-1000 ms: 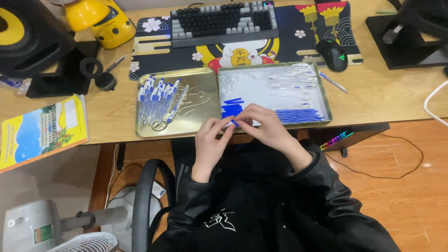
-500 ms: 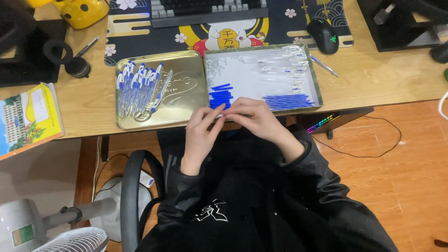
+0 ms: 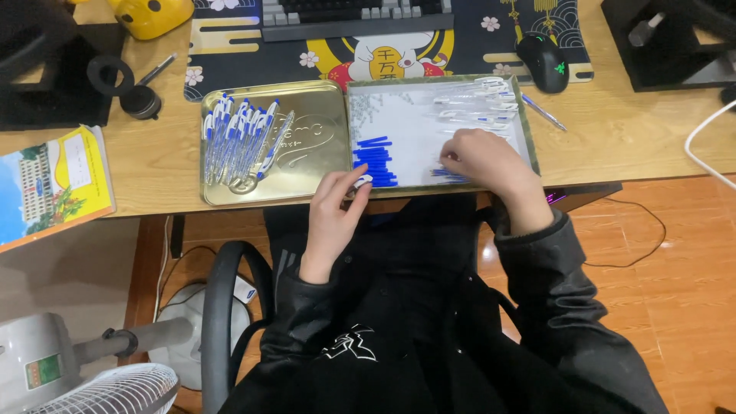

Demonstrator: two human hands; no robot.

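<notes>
Fingers of left hand [image 3: 335, 205] pinch a pen piece [image 3: 361, 182] — right hand [image 3: 481, 156] grip, unclear, on tray [image 3: 529, 138].

A small white-and-blue pen part [image 3: 362, 182] sits pinched at the tray's near edge, beside loose blue caps [image 3: 374, 159].

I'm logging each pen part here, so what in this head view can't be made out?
- Small part in left hand: fingers cover most of it.
- Whatever the right hand touches in the white tray: palm hides it.
- Clear barrels: too small to count.
- Keyboard: cut off by top edge.
</notes>
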